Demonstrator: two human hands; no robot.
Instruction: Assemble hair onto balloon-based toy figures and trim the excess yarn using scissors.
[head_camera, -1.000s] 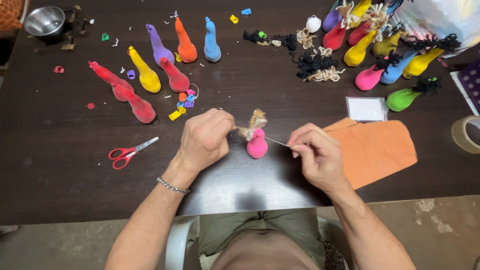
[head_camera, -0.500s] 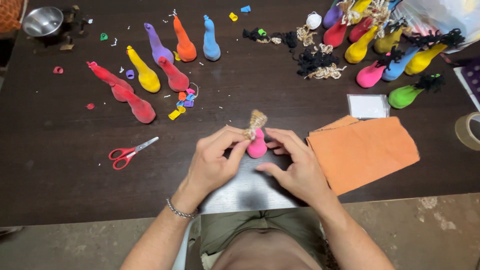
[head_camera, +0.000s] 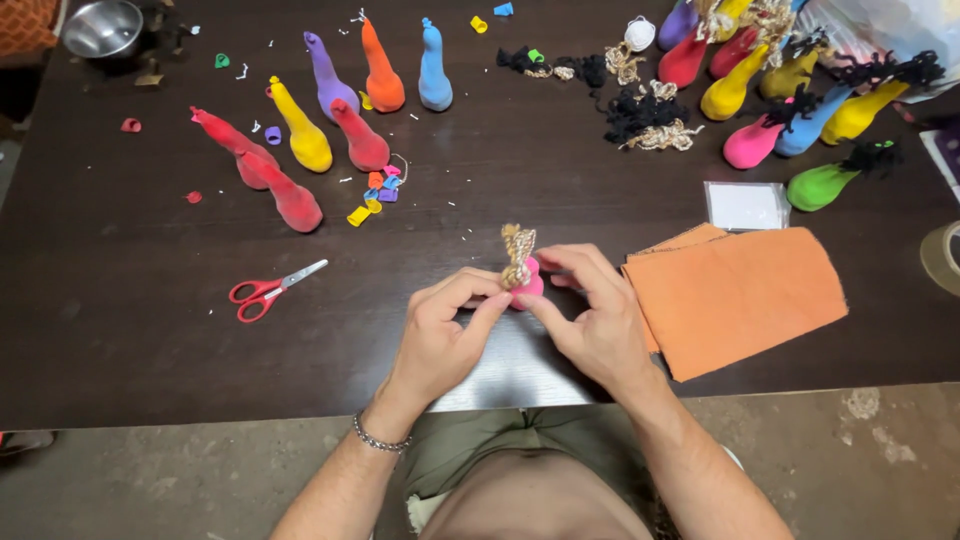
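From the head view, the pink balloon (head_camera: 530, 285) with its tan yarn tuft (head_camera: 517, 255) sits pinched between both hands over the dark table (head_camera: 120, 320): left hand (head_camera: 445, 335) closed on it from the left, right hand (head_camera: 595, 320) gripping from the right. Just right lies orange cloth (head_camera: 740, 295), a small clear square packet (head_camera: 745, 205) beyond it; red scissors (head_camera: 262, 290) left.

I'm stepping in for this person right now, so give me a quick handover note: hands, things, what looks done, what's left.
Left hand and right hand: both pinch the pink balloon figure with its tan yarn tuft, just above the dark table.
Done: figures with yarn hair lie far right.
Left: bare filled balloons stand far left.
Nearby: red scissors to the left, orange cloth to the right.
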